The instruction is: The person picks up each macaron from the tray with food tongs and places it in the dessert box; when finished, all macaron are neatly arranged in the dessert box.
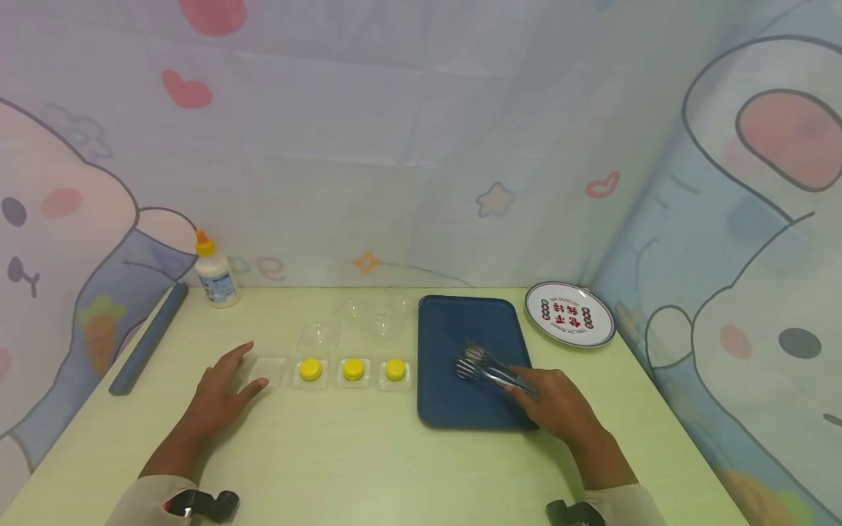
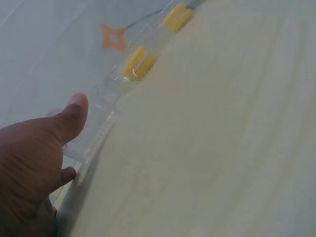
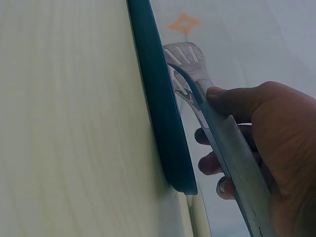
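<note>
My right hand [image 1: 559,405] grips metal tongs [image 1: 490,369] with slotted ends, held over the dark blue tray [image 1: 437,402]; in the right wrist view, thumb and fingers wrap the tongs' handles [image 3: 232,153]. My left hand [image 1: 220,391] lies with thumb and fingers spread around a clear plastic box base [image 1: 268,371] at the row's left end. To its right, three yellow macarons [image 1: 310,369] sit on clear bases, one each. In the left wrist view my thumb stands in front of the clear base [image 2: 94,133], and macarons [image 2: 139,64] show beyond it.
Several clear domed lids [image 1: 320,334] lie behind the row of bases. A white glue bottle [image 1: 217,274] with an orange tip stands at the back left beside a grey-blue bar [image 1: 150,340]. A patterned white plate [image 1: 569,315] sits at the back right, near the printed curtain.
</note>
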